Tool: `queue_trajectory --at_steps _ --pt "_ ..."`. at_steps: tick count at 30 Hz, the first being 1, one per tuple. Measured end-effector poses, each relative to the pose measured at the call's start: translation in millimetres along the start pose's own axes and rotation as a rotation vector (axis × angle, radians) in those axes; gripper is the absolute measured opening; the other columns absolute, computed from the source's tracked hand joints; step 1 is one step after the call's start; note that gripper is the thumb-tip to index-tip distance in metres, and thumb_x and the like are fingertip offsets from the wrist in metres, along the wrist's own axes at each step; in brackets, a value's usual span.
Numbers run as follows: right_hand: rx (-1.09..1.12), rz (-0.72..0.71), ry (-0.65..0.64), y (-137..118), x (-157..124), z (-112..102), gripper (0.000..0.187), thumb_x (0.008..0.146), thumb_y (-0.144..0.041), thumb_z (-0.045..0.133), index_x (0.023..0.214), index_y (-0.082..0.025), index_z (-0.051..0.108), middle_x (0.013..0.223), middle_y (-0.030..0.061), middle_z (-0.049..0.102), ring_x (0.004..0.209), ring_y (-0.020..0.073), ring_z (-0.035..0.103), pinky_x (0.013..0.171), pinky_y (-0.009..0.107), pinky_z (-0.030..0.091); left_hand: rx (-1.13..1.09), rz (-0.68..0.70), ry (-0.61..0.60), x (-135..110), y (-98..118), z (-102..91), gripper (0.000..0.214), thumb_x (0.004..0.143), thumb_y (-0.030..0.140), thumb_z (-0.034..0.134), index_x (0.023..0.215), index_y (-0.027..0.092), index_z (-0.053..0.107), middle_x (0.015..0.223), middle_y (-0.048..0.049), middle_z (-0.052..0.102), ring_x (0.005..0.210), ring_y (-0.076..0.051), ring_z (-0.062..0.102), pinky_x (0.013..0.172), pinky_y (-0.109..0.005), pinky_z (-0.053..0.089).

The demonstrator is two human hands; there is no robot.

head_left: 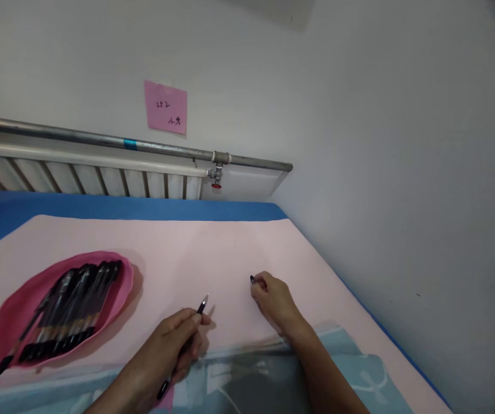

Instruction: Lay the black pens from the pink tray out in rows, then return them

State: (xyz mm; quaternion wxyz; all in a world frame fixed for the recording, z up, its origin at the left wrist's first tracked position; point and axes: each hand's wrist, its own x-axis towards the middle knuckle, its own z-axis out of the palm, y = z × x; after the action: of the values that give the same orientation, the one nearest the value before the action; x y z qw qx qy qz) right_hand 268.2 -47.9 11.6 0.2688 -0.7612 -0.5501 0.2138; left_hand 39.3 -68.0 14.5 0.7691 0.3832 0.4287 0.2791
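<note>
My left hand (180,339) is closed around a black pen (203,303). The pen's silver tip points up and away from me, and its dark rear end shows below my palm. To the right, my right hand (275,299) pinches a small black piece that looks like a pen cap (253,279). The two hands are apart, both low over the pale pink tabletop (213,253). At the left, a pink scalloped tray (129,282) holds several black pens with see-through barrels (72,305), lying side by side. One of them slants over the tray's near left rim.
A light blue patterned cloth (350,351) lies along the near edge. Blue surface (165,208) borders the far side. Behind it are a white radiator (135,183), a metal pipe (256,163) and a red-handled valve (217,187). A pink note (166,108) hangs on the wall; another wall closes the right.
</note>
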Motion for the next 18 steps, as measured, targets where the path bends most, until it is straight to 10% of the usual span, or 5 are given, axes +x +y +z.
queue_trajectory --at_steps 7,18 --pt "1.142 0.078 -0.043 -46 -27 29 0.033 0.071 -0.032 0.060 0.098 -0.018 0.050 0.056 -0.0043 0.056 0.045 0.0101 0.049 0.037 0.020 0.039 0.026 -0.004 -0.041 -8 3 9.0 0.037 0.078 0.048 0.051 0.094 0.015 0.058 0.049 0.0076 0.044 0.033 -0.002 0.020 0.032 -0.017 0.013" --pt "1.094 0.009 -0.141 -51 -34 36 0.027 0.074 -0.027 0.059 0.098 -0.018 0.051 0.055 -0.0054 0.058 0.036 0.0070 0.047 0.034 0.018 0.037 0.073 -0.023 -0.105 -10 4 11.0 0.032 0.081 0.046 0.048 0.090 0.016 0.055 0.050 0.0082 0.042 0.034 -0.003 0.019 0.033 -0.020 0.011"
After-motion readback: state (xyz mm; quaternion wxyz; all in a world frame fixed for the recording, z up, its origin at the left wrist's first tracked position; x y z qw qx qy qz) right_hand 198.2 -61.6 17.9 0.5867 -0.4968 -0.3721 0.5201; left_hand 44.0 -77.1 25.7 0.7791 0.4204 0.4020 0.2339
